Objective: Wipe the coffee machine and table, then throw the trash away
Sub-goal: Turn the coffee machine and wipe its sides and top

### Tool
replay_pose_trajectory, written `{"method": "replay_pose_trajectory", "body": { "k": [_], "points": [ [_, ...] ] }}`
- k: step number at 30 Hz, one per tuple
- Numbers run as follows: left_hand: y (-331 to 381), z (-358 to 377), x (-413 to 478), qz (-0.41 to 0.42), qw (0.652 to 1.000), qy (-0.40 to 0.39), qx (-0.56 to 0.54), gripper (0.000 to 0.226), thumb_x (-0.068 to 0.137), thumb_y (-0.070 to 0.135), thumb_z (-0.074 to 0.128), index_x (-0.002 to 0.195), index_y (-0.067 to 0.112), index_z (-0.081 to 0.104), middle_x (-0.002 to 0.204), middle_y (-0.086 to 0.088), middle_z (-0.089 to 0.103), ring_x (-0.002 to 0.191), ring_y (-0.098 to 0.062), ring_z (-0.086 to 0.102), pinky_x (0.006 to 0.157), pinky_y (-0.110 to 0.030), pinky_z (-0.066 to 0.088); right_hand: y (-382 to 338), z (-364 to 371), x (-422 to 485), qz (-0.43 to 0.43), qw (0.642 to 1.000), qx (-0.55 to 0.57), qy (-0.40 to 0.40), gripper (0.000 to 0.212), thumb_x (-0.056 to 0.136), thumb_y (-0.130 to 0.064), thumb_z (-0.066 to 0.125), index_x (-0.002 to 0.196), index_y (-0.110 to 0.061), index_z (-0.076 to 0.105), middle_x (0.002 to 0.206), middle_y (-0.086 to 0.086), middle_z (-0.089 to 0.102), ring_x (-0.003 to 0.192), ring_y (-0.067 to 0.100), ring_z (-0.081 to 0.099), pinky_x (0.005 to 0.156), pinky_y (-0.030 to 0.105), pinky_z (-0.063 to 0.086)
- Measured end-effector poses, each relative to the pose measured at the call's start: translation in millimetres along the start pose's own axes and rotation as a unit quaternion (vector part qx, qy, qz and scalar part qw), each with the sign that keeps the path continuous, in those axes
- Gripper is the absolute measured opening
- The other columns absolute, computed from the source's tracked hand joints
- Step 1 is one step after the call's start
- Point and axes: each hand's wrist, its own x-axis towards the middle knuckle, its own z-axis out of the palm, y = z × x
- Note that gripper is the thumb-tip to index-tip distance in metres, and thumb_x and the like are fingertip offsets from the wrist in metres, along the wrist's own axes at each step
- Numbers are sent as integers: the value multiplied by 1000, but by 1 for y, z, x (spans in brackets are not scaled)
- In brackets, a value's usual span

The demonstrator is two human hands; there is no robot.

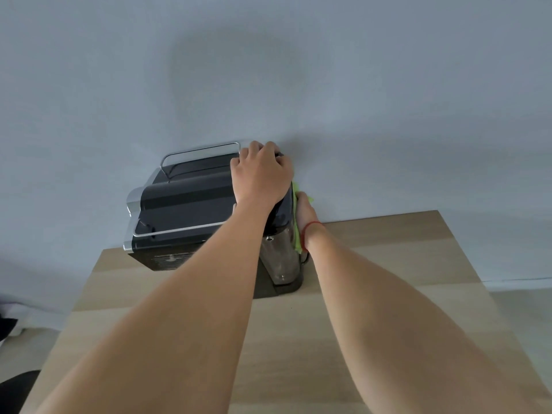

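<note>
While the head view looks down along both forearms, the coffee machine [191,204] stands at the far left part of the counter [388,294], close to the wall [388,115]. The left hand [260,174] lies on its top at the far right corner, with the fingers [268,147] curled over the edge to hold the body. The right hand [306,213] presses a green cloth [297,242] against the right side of the machine; how its fingers lie I cannot tell, because the back of the hand hides them. I judge the machine heavy and stiff, with glossy plastic and chrome that may be slippery, so a hold on the top edge is sensible. The cloth looks soft and light and would fold easily under a flat palm.
</note>
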Motion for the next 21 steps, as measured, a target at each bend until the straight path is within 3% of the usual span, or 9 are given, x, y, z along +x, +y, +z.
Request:
{"method": "replay_pose_trajectory", "body": {
  "k": [2,5,8,11,14,16,19,21],
  "points": [
    [-1,1,1,0,1000,3,1,32,92,30,39,112,21,63,118,-2,57,112,-25,49,95,-36,32,14,-2,-1,35,999,5,22,85,64,-67,33,124,-12,56,117,17,63,105,32,59,94,42,48],
    [0,-1,1,1,1000,-2,0,32,92,30,39,112,20,63,118,-2,57,112,-25,49,95,-37,32,29,-6,-28,72,995,50,47,53,89,-53,32,103,-10,61,87,12,64,76,24,60,61,25,49],
    [3,-5,-2,1,1000,-9,-10,33,92,28,39,111,19,64,117,-3,58,111,-26,50,96,-37,33,35,-4,-52,79,990,111,44,39,95,-43,37,94,-12,59,77,6,61,65,20,59,49,19,48],
    [2,-9,-4,-2,999,-13,-32,32,91,26,40,106,16,67,111,-4,60,106,-27,52,93,-37,34,14,5,-71,48,990,126,48,41,93,-44,39,96,-10,62,80,8,64,70,24,61,65,27,51],
    [4,-16,-10,-11,997,-8,-80,28,89,23,42,89,11,67,92,-4,65,91,-26,57,91,-35,36,-17,8,-83,6,994,87,58,53,89,-45,37,117,-6,57,108,14,64,95,30,62,84,39,53],
    [4,-26,-11,-21,991,-32,-131,27,91,21,42,87,10,66,88,-4,66,85,-25,56,95,-35,40,-35,9,-89,-18,997,56,53,55,87,-44,34,124,-8,54,117,15,62,107,33,59,99,46,46],
    [1,-45,-10,-30,975,-106,-195,20,92,20,44,95,20,64,100,-7,67,97,-25,58,90,-31,44,-47,10,-93,-41,997,36,62,57,86,-44,34,127,-9,52,123,16,59,113,33,56,104,46,41],
    [-5,-49,-13,-10,984,-143,-107,20,93,27,46,104,22,61,117,-9,64,113,-30,56,102,-38,41,-39,11,-85,-32,996,48,69,59,84,-46,35,126,-8,52,122,15,60,112,33,56,103,46,42]
  ]
}}
